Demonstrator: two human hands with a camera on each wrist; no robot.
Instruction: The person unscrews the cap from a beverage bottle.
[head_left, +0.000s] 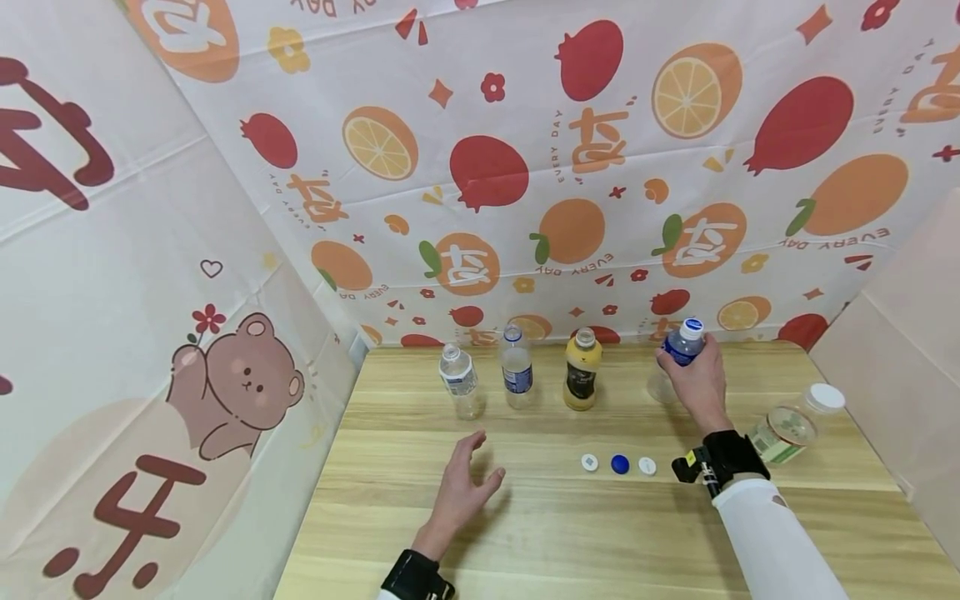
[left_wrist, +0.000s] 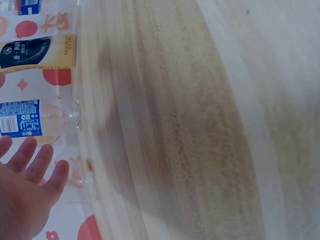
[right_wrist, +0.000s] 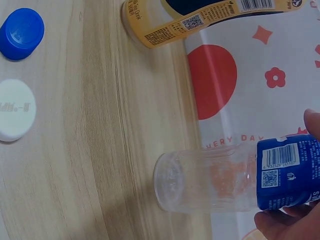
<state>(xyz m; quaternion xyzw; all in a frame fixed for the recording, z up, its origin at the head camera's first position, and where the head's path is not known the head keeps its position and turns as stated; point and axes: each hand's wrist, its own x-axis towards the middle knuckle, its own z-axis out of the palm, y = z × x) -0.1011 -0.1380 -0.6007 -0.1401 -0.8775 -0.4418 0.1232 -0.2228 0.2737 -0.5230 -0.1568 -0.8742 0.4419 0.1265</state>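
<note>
My right hand grips a clear plastic bottle by its blue label, thumb on one side and fingers on the other. A blue and white cap tops this upright bottle. In the right wrist view its see-through base is at the table; whether it touches is hard to tell. My left hand hovers over the table with fingers spread and nothing in them. Beyond it stand an uncapped clear bottle, a blue-labelled bottle and an uncapped yellow drink bottle.
Three loose caps lie in a row: a white cap, a blue cap and another white cap. A wide jar with a white lid stands beside my right wrist. A fruit-patterned cloth backs the wooden table.
</note>
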